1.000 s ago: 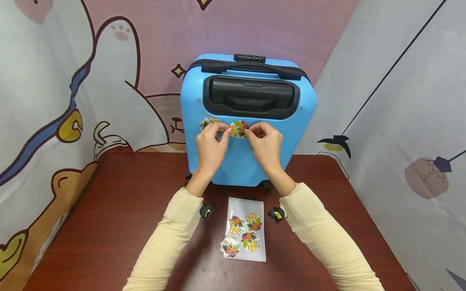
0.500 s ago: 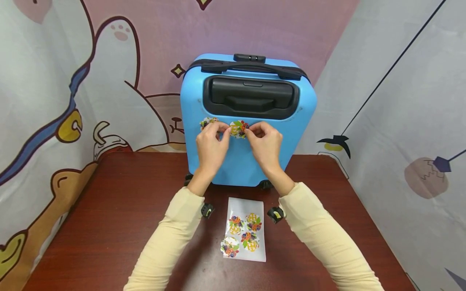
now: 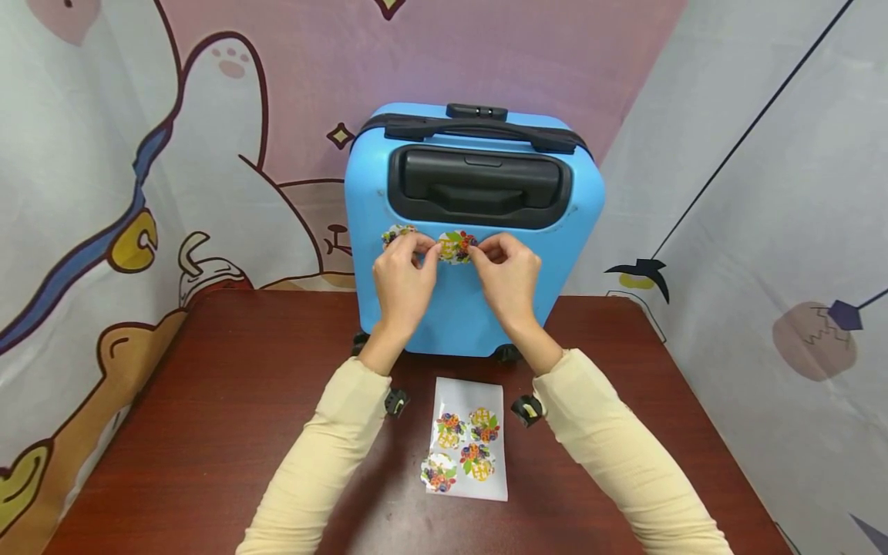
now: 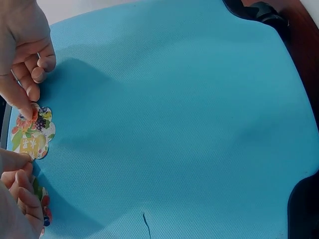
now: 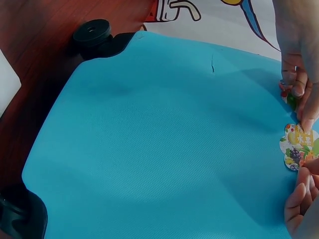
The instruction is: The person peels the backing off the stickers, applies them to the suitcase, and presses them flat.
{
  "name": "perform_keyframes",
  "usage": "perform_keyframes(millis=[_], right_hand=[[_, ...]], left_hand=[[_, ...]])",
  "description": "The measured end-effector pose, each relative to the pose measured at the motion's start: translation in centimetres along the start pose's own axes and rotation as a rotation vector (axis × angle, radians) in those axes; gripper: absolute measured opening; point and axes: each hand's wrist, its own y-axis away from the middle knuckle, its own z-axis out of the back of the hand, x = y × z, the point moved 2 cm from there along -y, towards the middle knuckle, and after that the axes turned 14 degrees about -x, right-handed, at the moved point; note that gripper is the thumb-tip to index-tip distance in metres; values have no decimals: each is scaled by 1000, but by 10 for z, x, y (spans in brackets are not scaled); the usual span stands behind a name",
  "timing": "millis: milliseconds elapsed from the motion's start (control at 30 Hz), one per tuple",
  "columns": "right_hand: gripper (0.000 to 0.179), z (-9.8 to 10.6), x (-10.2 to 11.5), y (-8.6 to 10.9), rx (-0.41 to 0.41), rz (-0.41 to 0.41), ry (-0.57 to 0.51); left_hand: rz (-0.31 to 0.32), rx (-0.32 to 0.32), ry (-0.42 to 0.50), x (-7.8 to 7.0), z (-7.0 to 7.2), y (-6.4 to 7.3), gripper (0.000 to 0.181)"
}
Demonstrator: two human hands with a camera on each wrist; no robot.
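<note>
Blue suitcase [image 3: 451,316], head view: left hand [image 3: 404,284] and right hand [image 3: 509,279] pinch a sticker [image 3: 455,247] below the handle [image 3: 479,185], unshifted this past second, suggesting steadying. Left wrist view: they grip opposite edges. Right wrist view: full contact is unclear.

- Blue case [image 3: 461,308]: upright, blk panel [image 3: 479,189] up top.
- Fruit sticker [image 3: 455,248]: scalloped, multicol., pinched both edges, at case front under panel.
- 2nd sticker [image 3: 395,232]: on case, just L, part-hidden.
- White sheet [image 3: 454,391]: flat, 4 stickers [image 3: 484,424], one over L edge.
</note>
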Motion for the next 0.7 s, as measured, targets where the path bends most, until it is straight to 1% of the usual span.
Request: perform_keyframes(millis=[167, 367, 467, 567, 700], right_hand=[[14, 2, -1, 1, 3, -3, 1], [13, 3, -6, 4, 27, -2, 25], [12, 4, -9, 5, 64, -14, 21], [11, 4, -11, 6, 118, -48, -9], [12, 2, -13, 8, 205, -104, -63]], left_hand=[[22, 20, 20, 2, 3, 2, 13], [69, 108, 72, 7, 5, 5, 11], [90, 146, 126, 10, 6, 4, 10], [112, 174, 180, 11, 7, 2, 10], [139, 204, 211, 11, 8, 1, 11]])
